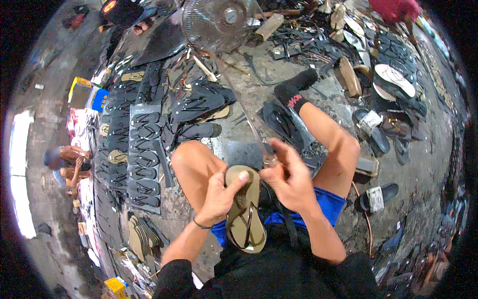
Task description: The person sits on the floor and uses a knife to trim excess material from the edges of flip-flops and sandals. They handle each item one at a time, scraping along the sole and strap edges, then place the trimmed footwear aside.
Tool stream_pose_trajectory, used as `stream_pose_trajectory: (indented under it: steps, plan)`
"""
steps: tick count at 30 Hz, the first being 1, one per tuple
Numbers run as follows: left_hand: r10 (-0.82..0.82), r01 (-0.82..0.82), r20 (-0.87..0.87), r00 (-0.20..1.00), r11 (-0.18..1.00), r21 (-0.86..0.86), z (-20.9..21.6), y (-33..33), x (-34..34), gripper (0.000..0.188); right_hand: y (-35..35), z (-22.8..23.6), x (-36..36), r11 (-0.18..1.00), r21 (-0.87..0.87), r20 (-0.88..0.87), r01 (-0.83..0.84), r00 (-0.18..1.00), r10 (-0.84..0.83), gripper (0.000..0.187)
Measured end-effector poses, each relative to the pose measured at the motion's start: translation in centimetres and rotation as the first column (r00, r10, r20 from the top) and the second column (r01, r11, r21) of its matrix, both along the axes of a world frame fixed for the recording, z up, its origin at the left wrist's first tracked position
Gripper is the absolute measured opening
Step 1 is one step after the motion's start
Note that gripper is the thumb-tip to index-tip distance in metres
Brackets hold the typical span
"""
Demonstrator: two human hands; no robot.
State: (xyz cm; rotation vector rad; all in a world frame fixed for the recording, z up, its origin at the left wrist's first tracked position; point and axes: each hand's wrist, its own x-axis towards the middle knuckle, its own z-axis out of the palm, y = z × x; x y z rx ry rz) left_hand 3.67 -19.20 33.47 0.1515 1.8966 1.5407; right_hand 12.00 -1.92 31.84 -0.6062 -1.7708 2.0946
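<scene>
A tan flip-flop (240, 219) with a dark, shiny thong strap lies lengthwise in front of my body, its heel end pointing away from me. My left hand (222, 193) is closed on the heel part, thumb pressed on the footbed. Close beside the heel, my right hand (288, 178) has its fingers curled together at a small greyish thing. Blur and the fingers keep me from telling what that is. Past the heel, between my knees, sits a dark grey block-like surface (244, 153).
A fan (221, 22) stands ahead, its thin pole running down toward my right hand. Rows of black flip-flops (144, 159) lie at left. Slides (381, 197) and white soles (395, 79) are on the right. Another person (69, 167) sits far left.
</scene>
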Motion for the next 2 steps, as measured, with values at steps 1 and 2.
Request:
stream_pose_trajectory:
  steps: [1, 2]
  plan:
    - [0.067, -0.077, 0.068, 0.995, 0.986, 0.151, 0.97, 0.07, -0.14, 0.032, -0.05, 1.02, 1.17, 0.995, -0.022, -0.042, 0.100, 0.994, -0.101, 0.031]
    - [0.089, -0.095, 0.052, 0.995, 0.989, 0.116, 1.92, -0.59, -1.10, 0.031, -0.15, 1.23, 0.53, 0.996, -0.027, -0.068, 0.081, 0.994, -0.083, 0.031]
